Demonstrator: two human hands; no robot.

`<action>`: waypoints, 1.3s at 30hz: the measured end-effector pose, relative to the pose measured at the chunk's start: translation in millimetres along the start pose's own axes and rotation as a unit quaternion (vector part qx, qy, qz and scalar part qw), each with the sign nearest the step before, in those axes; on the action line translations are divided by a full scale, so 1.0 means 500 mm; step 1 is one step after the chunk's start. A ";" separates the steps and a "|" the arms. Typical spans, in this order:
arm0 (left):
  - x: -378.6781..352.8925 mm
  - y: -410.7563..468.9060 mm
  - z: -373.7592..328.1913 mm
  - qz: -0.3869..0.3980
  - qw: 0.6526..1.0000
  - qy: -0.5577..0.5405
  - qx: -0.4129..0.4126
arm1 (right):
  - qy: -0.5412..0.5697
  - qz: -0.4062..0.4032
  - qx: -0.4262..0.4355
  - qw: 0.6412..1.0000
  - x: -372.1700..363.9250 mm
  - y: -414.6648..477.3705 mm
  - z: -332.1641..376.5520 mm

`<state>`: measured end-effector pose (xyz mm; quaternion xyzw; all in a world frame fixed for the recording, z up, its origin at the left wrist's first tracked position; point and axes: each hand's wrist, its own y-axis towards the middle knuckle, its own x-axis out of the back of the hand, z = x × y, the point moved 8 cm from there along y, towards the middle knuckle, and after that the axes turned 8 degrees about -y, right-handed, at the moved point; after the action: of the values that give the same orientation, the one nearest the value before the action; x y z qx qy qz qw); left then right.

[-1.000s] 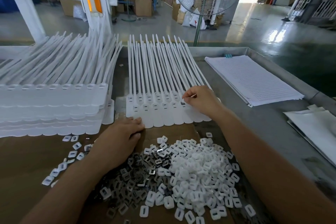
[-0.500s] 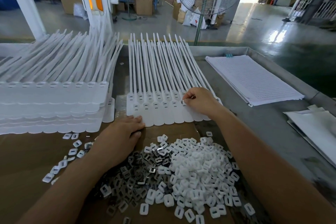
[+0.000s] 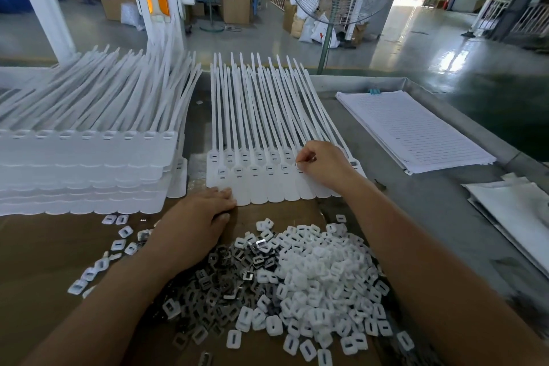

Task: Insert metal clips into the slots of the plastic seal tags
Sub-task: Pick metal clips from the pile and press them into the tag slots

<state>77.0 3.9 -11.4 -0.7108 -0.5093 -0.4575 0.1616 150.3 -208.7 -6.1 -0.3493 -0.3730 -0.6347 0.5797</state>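
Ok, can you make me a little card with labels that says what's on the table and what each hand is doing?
Place: a workbench in a factory hall
Right hand: pinches a small metal clip at a slot in the row of seal tags
Left hand: flat, fingertips touching the row's near edge
Front pile: loose metal clips beside white plastic pieces
Left side: a tall stack of tags
Right side: lined paper sheets

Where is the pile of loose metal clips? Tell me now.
Head view, lower centre: the metal clips lie heaped on the brown cardboard, beside the left hand and touching the left side of the white plastic pieces.
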 end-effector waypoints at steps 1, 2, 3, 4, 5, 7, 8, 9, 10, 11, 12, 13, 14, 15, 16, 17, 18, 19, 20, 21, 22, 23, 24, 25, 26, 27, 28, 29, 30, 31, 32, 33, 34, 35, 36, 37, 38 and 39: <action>0.000 0.000 0.000 0.001 1.000 0.000 0.000 | -0.003 0.000 -0.006 1.000 0.000 0.001 0.000; 0.000 0.000 0.000 0.002 1.000 0.000 0.001 | -0.007 0.001 -0.014 1.000 0.000 0.002 0.001; 0.001 0.000 0.000 0.003 1.000 0.001 0.002 | -0.011 0.006 -0.020 1.000 0.001 0.004 0.003; 0.001 0.000 -0.001 0.003 1.000 0.001 0.003 | -0.015 0.012 -0.027 0.999 0.003 0.007 0.005; 0.002 0.000 -0.001 0.004 1.000 0.001 0.003 | -0.018 0.018 -0.032 0.999 0.006 0.009 0.009; 0.002 0.000 -0.003 0.006 1.000 0.002 0.002 | -0.025 0.032 -0.043 0.998 0.009 0.014 0.013; 0.002 0.000 -0.003 0.006 1.000 0.002 0.002 | -0.031 0.039 -0.050 0.998 0.010 0.017 0.015; 0.002 0.000 -0.003 0.006 1.000 0.002 0.003 | -0.039 0.044 -0.057 0.997 0.010 0.018 0.016; 0.001 0.001 -0.003 0.006 1.000 0.001 0.004 | -0.049 0.048 -0.062 0.996 0.010 0.020 0.017; 0.001 0.000 -0.002 0.006 1.000 0.001 0.005 | -0.056 0.050 -0.064 0.995 0.010 0.021 0.019; 0.001 0.001 -0.001 0.005 1.000 0.001 0.006 | -0.059 0.050 -0.065 0.995 0.010 0.022 0.020; 0.000 0.000 -0.001 0.006 1.000 0.001 0.006 | -0.058 0.048 -0.065 0.995 0.011 0.020 0.020; -0.001 0.000 -0.001 0.006 1.000 0.001 0.007 | -0.054 0.046 -0.060 0.996 0.011 0.017 0.019; -0.002 0.000 0.000 0.005 1.000 0.001 0.007 | -0.049 0.041 -0.049 0.997 0.012 0.012 0.019; -0.002 0.000 0.001 0.004 1.000 0.000 0.008 | -0.044 0.034 -0.036 0.998 0.012 0.006 0.019; -0.001 0.000 0.001 0.003 1.000 -0.001 0.007 | -0.036 0.026 -0.022 0.999 0.013 0.000 0.018; -0.001 0.000 0.000 0.003 1.000 -0.002 0.006 | -0.025 0.020 -0.011 0.999 0.014 -0.008 0.017; 0.000 0.000 0.000 0.003 1.000 -0.003 0.006 | -0.012 0.019 -0.005 1.000 0.014 -0.016 0.015; 0.000 0.001 0.000 0.002 1.000 -0.004 0.005 | 0.000 0.025 -0.001 1.000 0.013 -0.024 0.012; 0.000 0.001 0.000 0.002 1.000 -0.004 0.005 | 0.010 0.035 0.001 0.999 0.013 -0.032 0.011; 0.001 0.002 0.001 0.001 1.000 -0.004 0.005 | 0.016 0.048 0.004 0.999 0.014 -0.039 0.009; 0.001 0.002 0.001 -0.001 1.000 -0.003 0.004 | 0.020 0.061 0.007 0.998 0.015 -0.046 0.007; 0.002 0.002 0.001 -0.003 1.000 -0.004 0.003 | 0.028 0.072 0.011 0.997 0.018 -0.054 0.005; 0.001 0.002 0.000 -0.006 1.000 -0.006 0.001 | 0.043 0.082 0.015 0.996 0.021 -0.062 0.002; 0.001 0.002 -0.001 -0.007 1.000 -0.006 -0.001 | 0.064 0.089 0.019 0.994 0.024 -0.069 0.000; 0.000 0.003 -0.002 -0.006 1.000 -0.004 -0.002 | 0.084 0.093 0.023 0.992 0.029 -0.077 -0.003; 0.000 0.003 -0.003 -0.005 1.000 -0.002 -0.003 | 0.098 0.096 0.027 0.990 0.032 -0.084 -0.005; 0.001 0.003 -0.002 -0.005 1.000 -0.002 -0.004 | 0.104 0.099 0.033 0.989 0.036 -0.090 -0.005; 0.003 0.003 -0.001 -0.006 1.000 -0.002 -0.003 | 0.103 0.101 0.041 0.989 0.039 -0.095 -0.004; 0.004 0.004 0.001 -0.007 1.000 -0.001 -0.004 | 0.098 0.103 0.048 0.989 0.043 -0.099 -0.003; 0.004 0.004 0.001 -0.007 1.000 0.000 -0.005 | 0.091 0.105 0.053 0.989 0.047 -0.104 -0.004; 0.004 0.005 0.002 -0.006 1.000 0.001 -0.005 | 0.079 0.108 0.055 0.989 0.050 -0.109 -0.005; 0.003 0.006 0.001 -0.005 1.000 0.001 -0.005 | 0.063 0.115 0.056 0.990 0.054 -0.114 -0.007; 0.003 0.007 0.001 -0.004 1.000 0.001 -0.003 | 0.046 0.126 0.057 0.989 0.058 -0.119 -0.010; 0.003 0.006 0.001 -0.002 1.000 0.002 -0.002 | 0.031 0.142 0.057 0.988 0.059 -0.124 -0.013; 0.003 0.006 0.001 -0.001 1.000 0.003 -0.001 | 0.020 0.159 0.056 0.985 0.060 -0.129 -0.017; 0.003 0.006 0.002 -0.001 1.000 0.004 -0.002 | 0.010 0.176 0.053 0.983 0.061 -0.134 -0.021; 0.003 0.007 0.002 -0.001 1.000 0.004 -0.003 | -0.001 0.189 0.048 0.981 0.062 -0.138 -0.027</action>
<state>80.6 4.1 -9.9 -0.7088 -0.5079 -0.4620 0.1616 78.7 -231.6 9.7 -0.3861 -0.3306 -0.4947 0.7050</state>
